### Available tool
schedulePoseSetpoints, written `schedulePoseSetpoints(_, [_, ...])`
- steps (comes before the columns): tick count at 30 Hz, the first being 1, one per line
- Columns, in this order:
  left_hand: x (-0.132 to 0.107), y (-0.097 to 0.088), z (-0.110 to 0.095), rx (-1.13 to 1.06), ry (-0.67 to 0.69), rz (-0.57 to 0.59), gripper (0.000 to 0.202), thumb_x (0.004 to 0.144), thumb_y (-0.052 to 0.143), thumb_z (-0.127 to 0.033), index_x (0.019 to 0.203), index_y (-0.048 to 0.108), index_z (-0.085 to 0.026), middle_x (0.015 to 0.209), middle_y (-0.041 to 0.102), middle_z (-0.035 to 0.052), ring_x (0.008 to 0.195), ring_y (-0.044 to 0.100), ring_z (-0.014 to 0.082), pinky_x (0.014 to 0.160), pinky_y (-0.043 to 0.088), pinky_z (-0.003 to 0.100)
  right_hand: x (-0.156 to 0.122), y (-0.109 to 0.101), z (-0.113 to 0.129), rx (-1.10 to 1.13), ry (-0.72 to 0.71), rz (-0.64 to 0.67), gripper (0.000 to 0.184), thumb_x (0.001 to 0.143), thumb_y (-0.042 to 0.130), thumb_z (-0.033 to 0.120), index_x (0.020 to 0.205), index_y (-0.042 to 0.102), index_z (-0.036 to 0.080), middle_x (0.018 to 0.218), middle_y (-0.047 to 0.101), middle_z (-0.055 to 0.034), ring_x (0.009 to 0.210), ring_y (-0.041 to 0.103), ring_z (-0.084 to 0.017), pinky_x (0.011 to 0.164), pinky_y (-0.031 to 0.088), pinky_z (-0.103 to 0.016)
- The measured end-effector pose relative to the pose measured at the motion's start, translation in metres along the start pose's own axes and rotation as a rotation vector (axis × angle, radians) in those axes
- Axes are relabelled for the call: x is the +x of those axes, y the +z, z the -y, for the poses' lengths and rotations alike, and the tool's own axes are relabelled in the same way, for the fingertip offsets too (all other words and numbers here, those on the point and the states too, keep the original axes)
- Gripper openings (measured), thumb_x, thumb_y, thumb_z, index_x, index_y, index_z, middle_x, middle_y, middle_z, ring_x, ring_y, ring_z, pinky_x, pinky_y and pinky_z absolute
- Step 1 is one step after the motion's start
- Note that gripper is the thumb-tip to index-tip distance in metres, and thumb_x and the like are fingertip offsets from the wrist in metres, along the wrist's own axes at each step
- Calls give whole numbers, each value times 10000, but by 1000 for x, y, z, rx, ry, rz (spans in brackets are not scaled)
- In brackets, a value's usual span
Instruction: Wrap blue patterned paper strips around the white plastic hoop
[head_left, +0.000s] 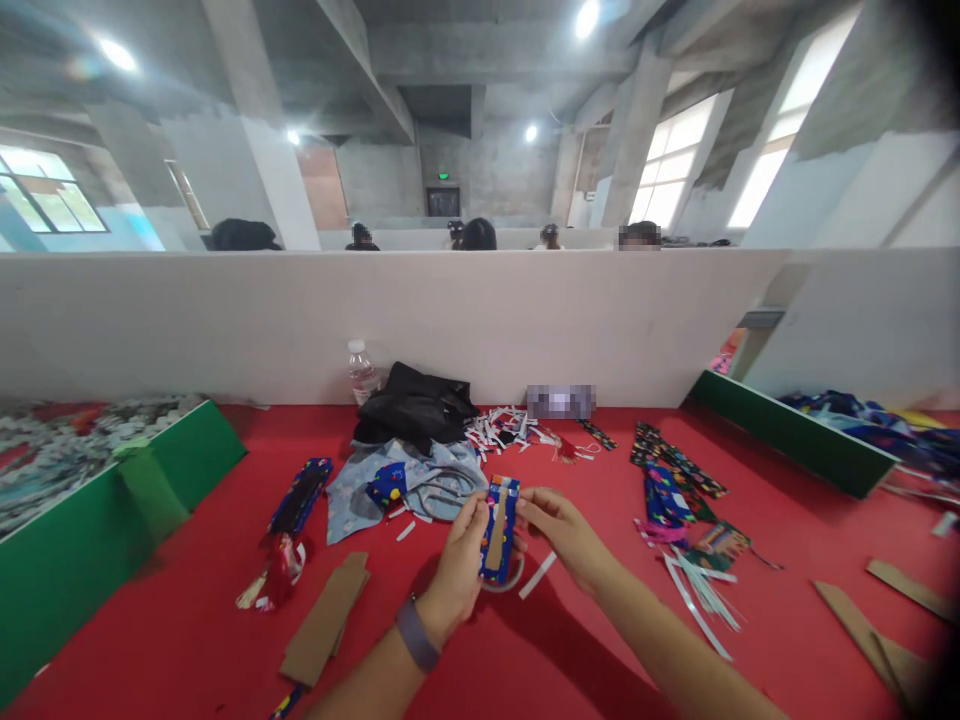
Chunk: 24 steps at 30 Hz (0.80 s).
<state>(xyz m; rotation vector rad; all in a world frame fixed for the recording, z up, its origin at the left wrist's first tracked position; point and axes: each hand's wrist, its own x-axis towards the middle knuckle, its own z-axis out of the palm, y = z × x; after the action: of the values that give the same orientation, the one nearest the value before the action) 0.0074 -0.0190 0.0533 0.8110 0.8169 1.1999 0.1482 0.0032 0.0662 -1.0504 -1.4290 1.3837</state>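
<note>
My left hand (459, 567) and my right hand (561, 532) together hold a small upright piece (500, 530) over the red table (570, 650). The piece is a brown cardboard strip wrapped in blue patterned fabric. My left fingers close round its left edge and my right fingers pinch its right side near the top. A grey band sits on my left wrist. Under the piece lies a roll of clear tape (504, 580), mostly hidden. A white paper strip (538, 576) lies just below my right hand.
Brown cardboard strips (326, 618) lie at front left and at right (870, 635). Blue fabric with scissors (420, 488), a black bag (415, 405) and a water bottle (362, 372) sit behind. Patterned pieces (675, 462) lie right. Green dividers (90, 540) flank the table. People sit beyond the white partition (480, 320).
</note>
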Motion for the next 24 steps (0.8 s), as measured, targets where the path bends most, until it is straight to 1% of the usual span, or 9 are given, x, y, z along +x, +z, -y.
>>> schedulePoseSetpoints(4, [-11,7,-5,140,26,72,419,809,485,-539,1054,503,-199,748,657,21,567,629,153,530,476,251,-25,6,5,103,-2,-93,349,726,612,515,672,512,186,596,512,30,535,483,-109,577,397,-252])
schedulePoseSetpoints(6, [-15,6,-8,244,21,124,401,811,473,-539,1032,525,-209,685,641,5,526,610,153,512,471,256,-34,8,4,86,-13,-143,360,709,623,527,658,505,190,582,515,29,547,486,-119,580,396,-256])
schedulePoseSetpoints(8, [-17,2,-14,330,9,182,370,807,476,-539,951,558,-209,595,596,-14,476,573,146,459,438,237,-42,7,0,55,-32,-157,369,693,641,525,638,494,191,558,491,39,545,469,-116,575,381,-252])
schedulePoseSetpoints(10, [-19,-5,-22,405,14,218,340,787,517,-527,804,573,-192,538,526,-32,422,496,111,398,360,195,-46,6,-5,34,-58,-112,350,682,674,486,637,502,184,571,481,44,562,455,-107,581,368,-242])
schedulePoseSetpoints(12, [-21,-12,-32,479,6,273,350,777,540,-515,720,574,-171,503,446,-50,391,395,72,370,274,171,-49,3,-12,58,-91,-41,291,681,703,423,720,546,181,648,521,34,622,479,-108,619,382,-238])
schedulePoseSetpoints(15, [-24,-22,-44,547,-55,388,365,761,569,-510,717,584,-148,515,429,-52,407,333,54,377,222,168,-52,1,-22,158,-168,5,332,690,721,353,947,556,221,836,577,7,712,518,-117,675,417,-248])
schedulePoseSetpoints(17, [-26,-25,-48,556,-100,440,372,732,605,-512,742,572,-142,540,449,-54,417,328,47,390,227,168,-54,1,-26,207,-209,23,364,696,722,329,1003,542,252,882,581,4,709,524,-114,664,427,-246])
schedulePoseSetpoints(21, [-29,-25,-47,554,-201,563,415,674,661,-529,791,521,-157,539,448,-75,410,329,42,402,234,171,-62,5,-23,217,-278,95,235,708,719,296,902,597,242,892,583,-14,771,552,-135,696,441,-265])
schedulePoseSetpoints(24, [-27,-20,-41,529,-191,639,430,631,700,-524,737,519,-150,584,486,-55,468,391,52,445,281,174,-69,9,-18,175,-353,135,106,721,704,271,777,630,220,870,587,-28,811,563,-154,725,449,-284])
